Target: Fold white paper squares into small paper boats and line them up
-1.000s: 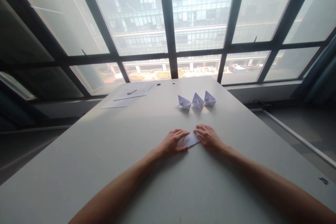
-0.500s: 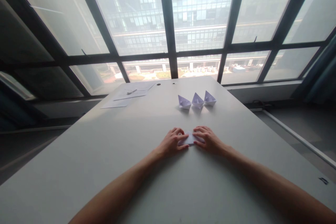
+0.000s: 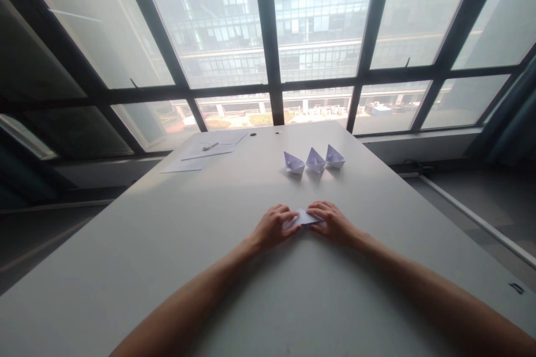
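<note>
A small folded piece of white paper (image 3: pixel 305 217) is between my two hands, low over the middle of the table. My left hand (image 3: pixel 274 226) grips its left side, thumb at the near edge and fingers on top. On the right side my right hand (image 3: pixel 333 223) pinches it the same way, its thumb partly beneath the near edge. The fingers cover both ends of the paper. Beyond my hands stand three folded paper boats in a row: a left boat (image 3: pixel 293 164), a middle boat (image 3: pixel 315 161) and a right boat (image 3: pixel 335 157).
Several flat sheets of paper (image 3: pixel 184 165) lie at the table's far left, with a small white object (image 3: pixel 210 146) on top. The white table (image 3: pixel 138 245) reaches to a large window (image 3: pixel 318 28). A small dark mark (image 3: pixel 516 288) is near the right edge.
The near edge of the folded paper has come up slightly, and my thumbs have shifted under or against it. The boats and sheets have not moved.
</note>
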Tool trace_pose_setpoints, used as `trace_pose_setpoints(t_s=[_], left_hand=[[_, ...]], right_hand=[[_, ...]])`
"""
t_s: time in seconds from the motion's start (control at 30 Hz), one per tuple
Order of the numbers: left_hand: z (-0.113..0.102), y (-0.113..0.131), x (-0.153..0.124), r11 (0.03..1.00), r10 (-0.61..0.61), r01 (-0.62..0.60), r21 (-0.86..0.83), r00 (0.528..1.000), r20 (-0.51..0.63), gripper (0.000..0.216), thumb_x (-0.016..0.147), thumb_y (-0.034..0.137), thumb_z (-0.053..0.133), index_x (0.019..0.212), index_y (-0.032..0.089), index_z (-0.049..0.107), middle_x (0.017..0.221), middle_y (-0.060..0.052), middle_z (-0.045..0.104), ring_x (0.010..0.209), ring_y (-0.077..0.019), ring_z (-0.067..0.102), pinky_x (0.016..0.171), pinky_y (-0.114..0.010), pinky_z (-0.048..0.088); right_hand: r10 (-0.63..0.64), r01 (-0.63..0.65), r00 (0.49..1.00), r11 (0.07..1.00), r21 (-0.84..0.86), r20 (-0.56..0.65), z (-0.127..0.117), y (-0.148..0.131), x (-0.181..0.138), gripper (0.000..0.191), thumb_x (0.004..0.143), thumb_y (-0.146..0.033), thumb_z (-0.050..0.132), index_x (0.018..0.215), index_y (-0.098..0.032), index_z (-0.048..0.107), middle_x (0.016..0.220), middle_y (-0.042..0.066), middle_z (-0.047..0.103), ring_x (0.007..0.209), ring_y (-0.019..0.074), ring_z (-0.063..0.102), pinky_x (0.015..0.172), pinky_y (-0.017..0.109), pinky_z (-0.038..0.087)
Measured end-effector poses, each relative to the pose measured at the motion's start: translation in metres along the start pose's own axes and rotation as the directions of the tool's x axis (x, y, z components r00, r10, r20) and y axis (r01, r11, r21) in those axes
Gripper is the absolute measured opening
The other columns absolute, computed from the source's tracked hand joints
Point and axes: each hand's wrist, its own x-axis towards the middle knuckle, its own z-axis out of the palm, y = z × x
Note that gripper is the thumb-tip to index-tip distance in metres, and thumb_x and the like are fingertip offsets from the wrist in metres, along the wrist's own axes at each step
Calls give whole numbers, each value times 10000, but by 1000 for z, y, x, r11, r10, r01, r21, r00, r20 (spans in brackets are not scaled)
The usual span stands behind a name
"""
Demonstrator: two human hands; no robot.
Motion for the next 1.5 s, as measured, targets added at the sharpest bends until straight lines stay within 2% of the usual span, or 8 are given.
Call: trace_pose_setpoints(t_s=[0.23, 0.37, 0.47, 0.6, 0.83, 1.0, 1.33, 1.5], left_hand=[[-1, 2, 0, 983, -72, 63, -173, 996, -46, 394, 918, 299, 603, 1308, 239, 596, 958, -39, 703, 956, -220, 620, 901, -332, 478], [3, 0, -1, 962, -121, 102, -255, 991, -59, 446, 926, 249, 555, 1372, 230, 540, 959, -39, 693, 904, -203, 632, 872, -329, 489], [4, -2, 0, 943, -127, 109, -315, 991, -39, 401, 922, 221, 534, 1318, 227, 599, 1041, -63, 683, 890, -193, 636, 860, -320, 493], [5, -4, 1, 914, -145, 134, -384, 989, 1, 344, 889, 188, 533, 1198, 202, 684, 1019, -69, 682, 869, -191, 639, 855, -314, 496], [8, -8, 2, 903, -199, 182, -390, 980, -5, 299, 926, 271, 506, 1099, 186, 735, 968, -72, 691, 839, -190, 634, 815, -307, 496], [8, -8, 4, 927, -149, 127, -352, 988, -34, 311, 972, 381, 509, 988, 200, 761, 887, -60, 711, 870, -199, 621, 826, -299, 471], [10, -12, 3, 880, -228, 198, -431, 973, -19, 309, 839, 415, 684, 994, 162, 770, 789, -44, 691, 654, -146, 569, 635, -254, 460], [7, -13, 5, 763, -293, 237, -601, 956, 6, 420, 802, 470, 710, 1007, 107, 761, 722, -51, 679, 594, -138, 553, 552, -243, 435]], right_hand=[[63, -48, 992, 990, 131, -112, 3, 0, -1, 622, 817, -261, 710, 1396, -243, 484, 1152, 93, 676, 1100, 261, 611, 990, 445, 457], [56, -29, 983, 988, 155, -175, 2, -3, 1, 605, 853, -207, 655, 1421, -239, 448, 1161, 96, 674, 1099, 253, 617, 986, 446, 463], [39, -6, 978, 987, 159, -207, -1, -5, 3, 472, 907, -210, 604, 1368, -235, 503, 1096, 86, 702, 1070, 245, 627, 972, 449, 471], [-29, 52, 988, 988, 146, -153, -4, -4, 5, 214, 939, -190, 551, 1109, -233, 674, 1071, 94, 714, 1029, 241, 637, 939, 435, 487], [-113, 116, 993, 986, 118, -32, -6, -8, 2, 288, 848, -127, 618, 1091, -260, 696, 1162, 85, 689, 1104, 241, 602, 980, 436, 463], [-119, 113, 991, 989, 99, 58, -10, -14, 1, 292, 840, -236, 705, 1125, -299, 713, 1193, 70, 673, 1149, 251, 575, 1000, 432, 451], [-91, 87, 996, 985, 146, 16, -6, -9, 2, 151, 903, -245, 659, 1017, -288, 750, 1184, 72, 662, 1103, 224, 609, 959, 394, 494], [11, -2, 999, 983, 183, -45, -1, -8, 3, 369, 860, -239, 696, 1225, -261, 647, 1234, 96, 639, 1143, 248, 594, 979, 419, 487]])
